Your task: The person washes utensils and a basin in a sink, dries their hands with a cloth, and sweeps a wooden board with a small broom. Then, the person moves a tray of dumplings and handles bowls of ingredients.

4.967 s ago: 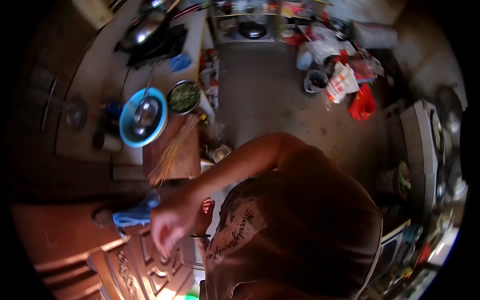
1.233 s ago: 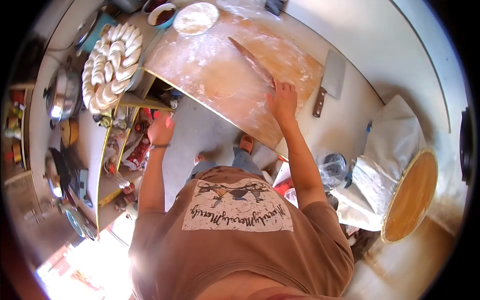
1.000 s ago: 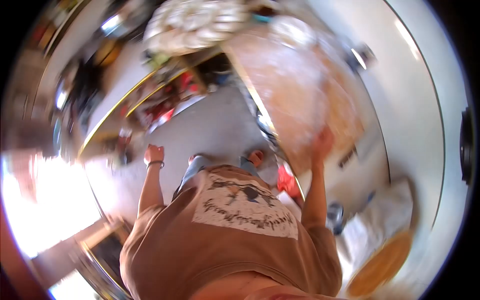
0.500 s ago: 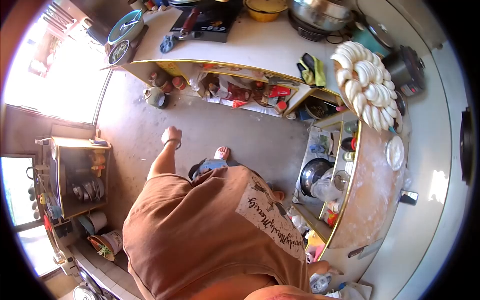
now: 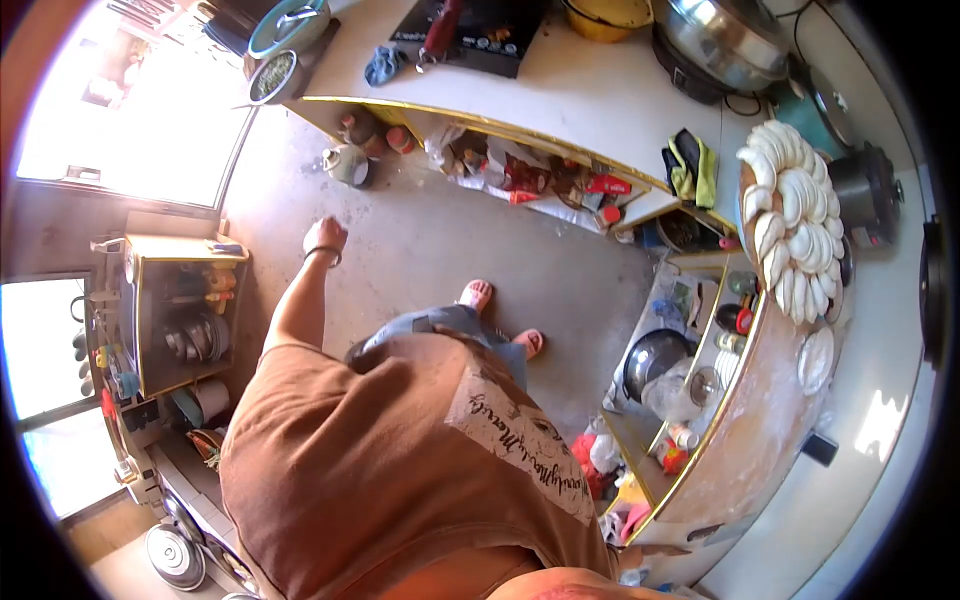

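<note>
My left hand [image 5: 326,236] hangs over the grey floor, fingers curled into a loose fist, a dark band at the wrist. Nothing shows in it. At the near end of the right-hand counter, a small skin-toned patch [image 5: 655,550] seems to be part of my right hand; its fingers cannot be made out. Close by on that counter lies a knife [image 5: 705,533]. Further along stand a flour-dusted board [image 5: 740,440], a white dish [image 5: 815,361] and a round tray heaped with white dumplings [image 5: 795,220].
Ahead, the long counter [image 5: 580,90] carries an induction cooker [image 5: 480,40], a steel pot [image 5: 725,45] and green-black gloves [image 5: 690,170]. Bottles and packets fill the shelves below. A jug [image 5: 345,165] stands on the floor. To the left is a cabinet [image 5: 185,310] with dishes.
My view has turned and the counters have shifted rightward and down. Both feet now show, where one was mostly hidden. My left hand has swung slightly left; my right hand shows less.
</note>
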Motion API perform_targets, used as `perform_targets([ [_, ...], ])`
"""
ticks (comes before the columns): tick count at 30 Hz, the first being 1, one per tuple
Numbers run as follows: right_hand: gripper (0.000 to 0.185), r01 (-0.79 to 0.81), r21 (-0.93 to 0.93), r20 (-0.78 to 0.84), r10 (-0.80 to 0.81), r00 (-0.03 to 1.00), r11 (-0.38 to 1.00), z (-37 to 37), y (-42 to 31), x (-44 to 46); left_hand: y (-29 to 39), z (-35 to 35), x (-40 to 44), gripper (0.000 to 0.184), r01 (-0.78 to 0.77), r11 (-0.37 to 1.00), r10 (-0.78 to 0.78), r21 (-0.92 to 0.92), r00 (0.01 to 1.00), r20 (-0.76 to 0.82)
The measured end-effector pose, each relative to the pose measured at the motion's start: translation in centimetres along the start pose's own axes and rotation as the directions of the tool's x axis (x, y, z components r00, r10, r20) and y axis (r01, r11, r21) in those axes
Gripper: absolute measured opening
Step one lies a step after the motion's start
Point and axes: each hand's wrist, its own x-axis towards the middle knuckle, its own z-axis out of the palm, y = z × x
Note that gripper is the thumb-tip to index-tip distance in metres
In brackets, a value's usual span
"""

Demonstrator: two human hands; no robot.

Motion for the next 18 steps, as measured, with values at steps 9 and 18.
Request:
perform_targets([
  [9, 0.028, 0.332, 0.263, 0.231, -0.393, 0.89, 0.906, 1.2, -13.1, -19.0, -18.3, -1.9, 14.4, 0.041, 0.221, 0.968, -0.245, -0.119, 0.934, -0.26],
  [18, 0.027, 0.393, 0.201, 0.559, -0.434, 0.706, 0.897, -1.0, -24.0, -36.8, -28.3, -10.4, 52.6, 0.043, -0.038, 0.355, -0.299, -0.934, 0.942, -0.152],
])
